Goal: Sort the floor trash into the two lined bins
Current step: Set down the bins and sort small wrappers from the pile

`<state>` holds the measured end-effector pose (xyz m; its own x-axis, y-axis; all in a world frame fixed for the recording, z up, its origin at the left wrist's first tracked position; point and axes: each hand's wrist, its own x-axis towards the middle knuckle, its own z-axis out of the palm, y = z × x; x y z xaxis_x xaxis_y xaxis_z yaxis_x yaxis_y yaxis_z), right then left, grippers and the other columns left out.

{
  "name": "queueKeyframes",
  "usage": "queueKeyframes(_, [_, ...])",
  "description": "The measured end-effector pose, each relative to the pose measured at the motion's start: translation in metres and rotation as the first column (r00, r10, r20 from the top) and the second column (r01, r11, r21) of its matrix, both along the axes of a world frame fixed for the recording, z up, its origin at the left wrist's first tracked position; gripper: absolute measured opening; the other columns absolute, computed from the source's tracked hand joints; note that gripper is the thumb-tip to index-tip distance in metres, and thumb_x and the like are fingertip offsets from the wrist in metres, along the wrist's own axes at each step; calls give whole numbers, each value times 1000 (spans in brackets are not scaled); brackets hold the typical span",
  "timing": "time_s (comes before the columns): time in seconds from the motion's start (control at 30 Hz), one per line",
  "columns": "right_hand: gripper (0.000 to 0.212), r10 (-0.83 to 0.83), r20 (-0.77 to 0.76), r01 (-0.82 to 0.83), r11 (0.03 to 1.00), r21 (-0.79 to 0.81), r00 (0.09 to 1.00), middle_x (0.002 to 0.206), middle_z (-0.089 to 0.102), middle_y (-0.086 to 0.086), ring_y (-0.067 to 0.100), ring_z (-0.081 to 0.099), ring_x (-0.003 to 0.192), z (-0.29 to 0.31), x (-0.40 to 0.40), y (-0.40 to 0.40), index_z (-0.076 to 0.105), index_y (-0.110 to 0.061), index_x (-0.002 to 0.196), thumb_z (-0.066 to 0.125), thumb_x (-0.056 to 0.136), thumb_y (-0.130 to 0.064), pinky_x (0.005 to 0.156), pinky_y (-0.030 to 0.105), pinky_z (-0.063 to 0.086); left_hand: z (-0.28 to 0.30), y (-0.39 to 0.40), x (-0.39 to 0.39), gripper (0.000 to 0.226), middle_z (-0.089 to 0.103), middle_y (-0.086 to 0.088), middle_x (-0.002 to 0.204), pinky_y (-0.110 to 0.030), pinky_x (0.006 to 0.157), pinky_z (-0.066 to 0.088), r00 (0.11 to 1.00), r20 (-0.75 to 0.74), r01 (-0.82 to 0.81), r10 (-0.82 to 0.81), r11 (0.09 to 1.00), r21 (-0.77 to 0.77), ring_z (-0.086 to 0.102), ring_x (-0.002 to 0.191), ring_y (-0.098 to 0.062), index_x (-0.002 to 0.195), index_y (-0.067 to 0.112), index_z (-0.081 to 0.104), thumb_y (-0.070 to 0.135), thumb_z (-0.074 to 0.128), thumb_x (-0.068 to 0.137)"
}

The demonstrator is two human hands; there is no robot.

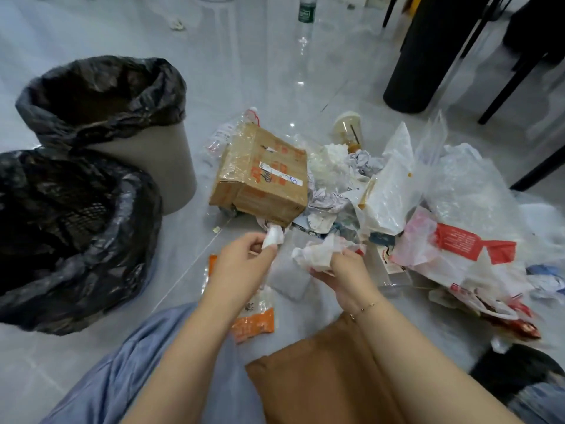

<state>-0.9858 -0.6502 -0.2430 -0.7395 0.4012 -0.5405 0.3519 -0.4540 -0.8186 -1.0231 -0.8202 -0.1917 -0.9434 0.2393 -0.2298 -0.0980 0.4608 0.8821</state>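
Nearest, at six o'clock, a brown cushion lies under the right forearm, with blue cloth over the person's leg at seven. Just beyond, an orange wrapper lies on the floor below the left wrist.

The left hand hangs near the middle of the view, its fingers curled round a small white wad pinched at the fingertips. The right hand is just beside it toward three o'clock, gripping a crumpled tissue that bunches above its knuckles; a thin bracelet sits on that wrist. The two hands are close but apart.

At nine o'clock stands the near bin, lined with a black bag. The far bin, grey-walled and also black-lined, stands behind it at ten o'clock, the two touching.

The trash pile spreads from the centre out to three o'clock: a taped box just past the left hand, crushed paper beside it, a white bag, and a red-printed bag at three. A clear bottle lies behind the box, and a cup with a straw stands at one o'clock.

Farthest, at twelve, a green-labelled bottle stands upright; a black column and chair legs fill one to two o'clock.
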Motion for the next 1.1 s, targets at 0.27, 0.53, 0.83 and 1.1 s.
queueKeyframes(0.27, [33,119,-117,-166,788,-592,986,127,61,16,30,56,117,72,-39,-98,56,-1,126,41,98,-6,77,35,57,77,-130,-10,21,63,6,93,-32,77,45,834,-532,-331,144,903,-275,58,83,-13,106,29,68,25,62,86])
queueKeyframes(0.53, [38,51,-222,-195,684,-702,974,120,65,17,32,57,118,88,-54,-152,62,-1,112,60,88,-30,104,39,44,49,-210,-53,64,48,-8,142,-41,101,42,938,-340,-273,60,732,-625,46,129,-27,144,15,42,54,48,94])
queueKeyframes(0.83, [31,445,-380,-220,833,507,811,110,68,-1,11,63,102,138,-145,-192,66,-15,115,64,84,-15,90,20,50,23,-195,-41,41,67,7,102,-34,65,49,908,-370,-175,-198,622,-763,65,90,-22,108,30,57,62,39,92])
queueKeyframes(1.1, [68,806,145,-437,152,886,574,154,29,6,22,30,140,159,-270,-245,25,-11,149,50,95,-44,108,28,26,18,-209,-53,27,66,4,101,-31,58,35,902,-373,-194,-216,569,-799,65,88,-23,108,30,55,48,39,97])
